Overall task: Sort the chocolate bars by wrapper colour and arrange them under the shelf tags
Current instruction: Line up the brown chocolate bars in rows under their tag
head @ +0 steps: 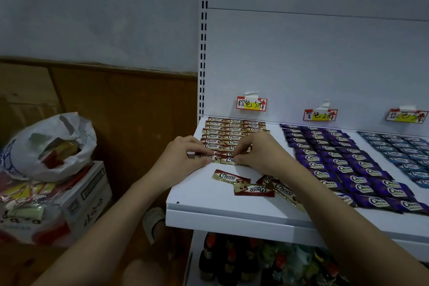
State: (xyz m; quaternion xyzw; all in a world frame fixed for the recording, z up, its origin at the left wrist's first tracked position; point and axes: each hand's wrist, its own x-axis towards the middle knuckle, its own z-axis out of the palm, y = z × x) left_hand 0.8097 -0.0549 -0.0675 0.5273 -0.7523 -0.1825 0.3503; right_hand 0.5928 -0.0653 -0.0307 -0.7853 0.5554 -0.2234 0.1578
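- The person leans over a white shelf (197,202); both bare forearms reach in from below.
- The left hand (183,158) lies at the near left end of the brown rows (232,132); its curled fingers pinch the left end of a brown bar (206,157), which sticks out rightward from under the fingertips.
- The right hand (257,153) sits just beside it; thumb and forefinger pinch the next brown bar (228,160) at its right end, so that bar lies between the two hands, flat on the shelf.
- Both held bars touch the front edge of the brown rows, under the left tag (251,104).
- Loose brown bars (253,189) lie in a heap nearer the shelf's front edge, partly under the right forearm, apart from the fingers.
- Purple bars (343,162) fill rows under the middle tag (320,115); blue bars (404,153) sit under the right tag (406,116).
- Off to the left, a white plastic bag (53,144) rests on a cardboard box (90,190).
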